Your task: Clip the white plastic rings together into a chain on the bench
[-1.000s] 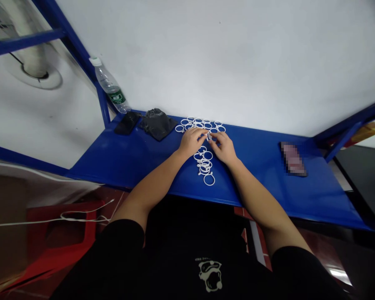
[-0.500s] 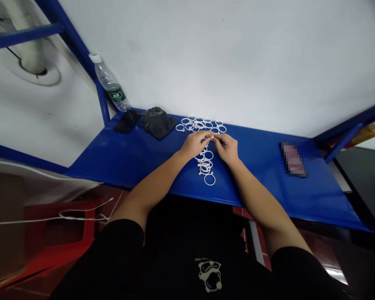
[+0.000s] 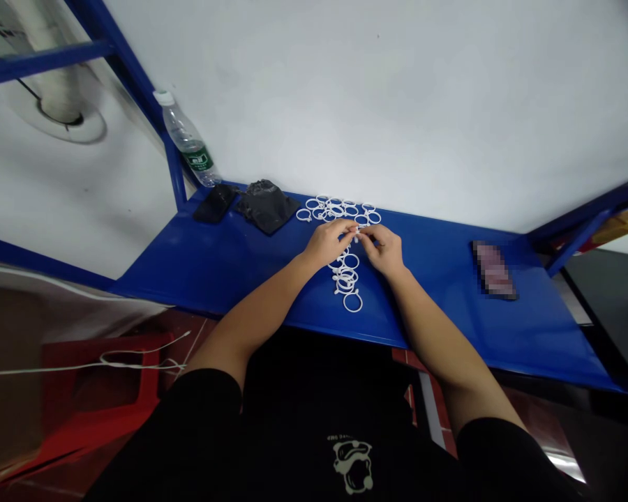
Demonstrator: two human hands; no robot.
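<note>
My left hand (image 3: 325, 243) and my right hand (image 3: 385, 249) meet over the middle of the blue table (image 3: 429, 279). Fingertips of both hands pinch a small white ring (image 3: 357, 233) with a little knob, like a curtain ring; much of it is hidden by the fingers. Beyond the hands lies a loose group of similar white rings (image 3: 335, 210), some overlapping. A second bunch of white rings (image 3: 346, 280) trails between my forearms towards the front edge, with one ring lying nearest to me.
At the back left stand a plastic bottle (image 3: 191, 146), a black phone-like object (image 3: 215, 203) and a dark pouch (image 3: 268, 206). A blurred pinkish object (image 3: 495, 270) lies on the right. Blue frame bars flank the table, and a red stool (image 3: 149, 390) is below left.
The view has shifted very slightly. Both hands stay together at nearly the same spot, with a bit more of the white ring showing between the fingertips.
</note>
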